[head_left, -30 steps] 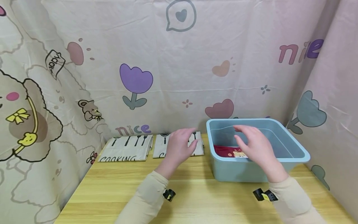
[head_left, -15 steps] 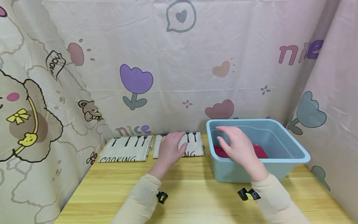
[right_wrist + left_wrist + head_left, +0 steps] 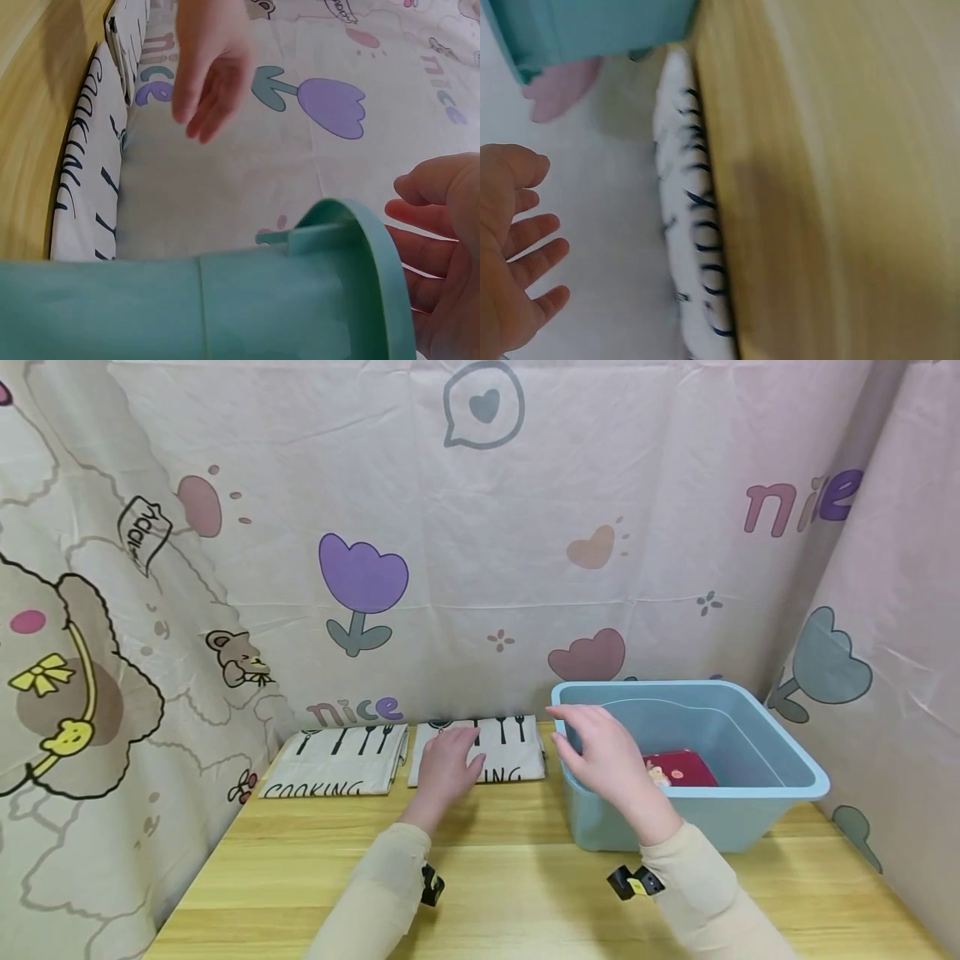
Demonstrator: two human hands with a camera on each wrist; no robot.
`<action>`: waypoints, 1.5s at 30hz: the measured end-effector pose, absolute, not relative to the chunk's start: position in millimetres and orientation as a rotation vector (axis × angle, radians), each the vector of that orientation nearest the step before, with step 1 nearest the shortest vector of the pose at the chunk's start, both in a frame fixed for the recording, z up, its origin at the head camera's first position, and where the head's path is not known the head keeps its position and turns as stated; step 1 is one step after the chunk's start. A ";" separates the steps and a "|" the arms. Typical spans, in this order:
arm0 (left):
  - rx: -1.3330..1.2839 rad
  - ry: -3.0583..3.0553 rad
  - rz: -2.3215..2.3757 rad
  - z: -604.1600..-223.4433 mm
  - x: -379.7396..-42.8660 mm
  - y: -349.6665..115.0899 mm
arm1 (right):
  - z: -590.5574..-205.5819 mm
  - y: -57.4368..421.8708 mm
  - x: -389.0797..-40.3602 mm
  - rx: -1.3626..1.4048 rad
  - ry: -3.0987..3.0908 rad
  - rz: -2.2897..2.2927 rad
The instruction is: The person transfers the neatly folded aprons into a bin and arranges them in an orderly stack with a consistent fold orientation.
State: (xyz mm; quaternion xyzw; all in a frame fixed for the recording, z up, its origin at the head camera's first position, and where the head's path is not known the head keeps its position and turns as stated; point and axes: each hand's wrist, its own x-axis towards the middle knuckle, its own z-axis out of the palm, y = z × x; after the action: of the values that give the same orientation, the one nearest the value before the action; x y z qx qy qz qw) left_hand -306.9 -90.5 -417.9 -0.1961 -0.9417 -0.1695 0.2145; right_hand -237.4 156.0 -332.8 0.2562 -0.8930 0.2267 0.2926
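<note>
My left hand [image 3: 444, 770] hovers over the right one of two folded white cloths; its fingers are relaxed and nothing is in them. That cloth [image 3: 517, 752] carries black cutlery prints and lettering. Farther left lies the matching folded cloth [image 3: 337, 760], marked COOKING. My right hand [image 3: 606, 755] is held above the near left corner of a light blue plastic bin [image 3: 780, 792], thumb and fingers apart, holding nothing. Inside the bin rests a red item [image 3: 690, 768] with a small printed figure, partly hidden by the right hand and the rim.
The wooden table [image 3: 510, 877] stretches in front of the cloths and bin. A patterned curtain [image 3: 480, 552] hangs right behind them and along both sides. A small black camera is strapped to each wrist.
Both hands have moved left: the right from over the bin's inside to its left corner, the left farther over the right cloth. More of the red item shows now. Cloths and bin stay put.
</note>
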 end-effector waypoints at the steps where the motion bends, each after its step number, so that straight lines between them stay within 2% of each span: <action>1: -0.539 -2.624 -0.466 -421.4 -309.8 -91.5 | -333.4 154.8 -237.7 0.684 -2.376 0.608; 17: -0.467 -2.876 -0.387 -464.9 -336.4 -107.0 | -331.4 133.7 -237.8 0.704 -2.386 0.704; 45: -0.432 -3.022 -0.248 -468.7 -321.8 -117.7 | -353.5 93.1 -258.6 0.690 -2.391 0.826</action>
State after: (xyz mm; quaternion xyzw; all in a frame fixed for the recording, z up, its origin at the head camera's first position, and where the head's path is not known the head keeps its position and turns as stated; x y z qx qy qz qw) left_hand -321.8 -117.7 -468.7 -0.1408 -0.9859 -0.0809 0.0392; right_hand -258.6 93.1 -353.5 0.2542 -0.8813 0.3046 0.2568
